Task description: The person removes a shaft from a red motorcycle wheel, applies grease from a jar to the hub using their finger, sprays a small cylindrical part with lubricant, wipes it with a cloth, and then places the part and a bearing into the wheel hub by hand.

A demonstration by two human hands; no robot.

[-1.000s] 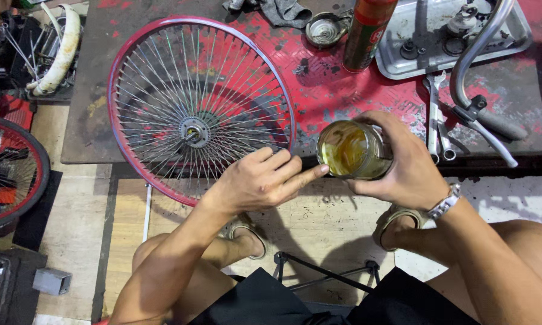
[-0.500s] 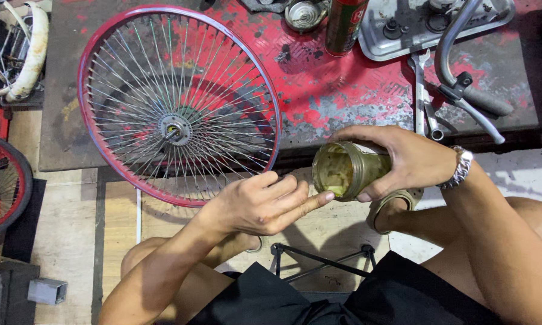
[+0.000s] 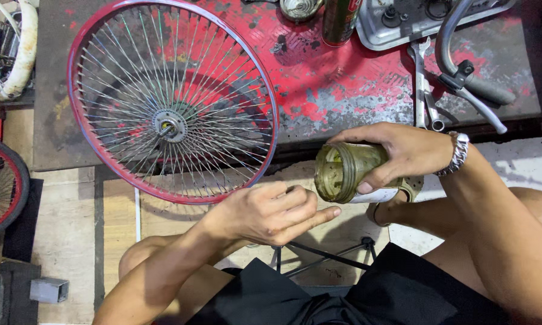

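Observation:
My right hand [image 3: 403, 153] grips a grimy, open glass jar [image 3: 343, 171] with yellowish grease inside, tipped on its side with the mouth facing left. My left hand [image 3: 271, 210] is just below and left of the jar's mouth, fingers curled and the index finger stretched out toward it; whether it holds anything is unclear. A silver bracelet [image 3: 457, 153] circles my right wrist. A red-rimmed spoked bicycle wheel [image 3: 171, 96] lies flat on the worn red metal bench [image 3: 319, 90], its hub up, overhanging the front edge.
On the bench are a spray can [image 3: 340, 18], a round tin [image 3: 298, 7], a grey metal tray [image 3: 403, 24], wrenches [image 3: 424, 84] and a handlebar with brake lever [image 3: 469, 78]. Another wheel [image 3: 0, 186] and a white tyre [image 3: 21, 51] sit at left. A stool frame [image 3: 319, 256] stands between my knees.
The jar has tilted from mouth-up onto its side in my right hand. My left hand has drawn back from the mouth, down and left. The view has shifted, so the wheel appears further left.

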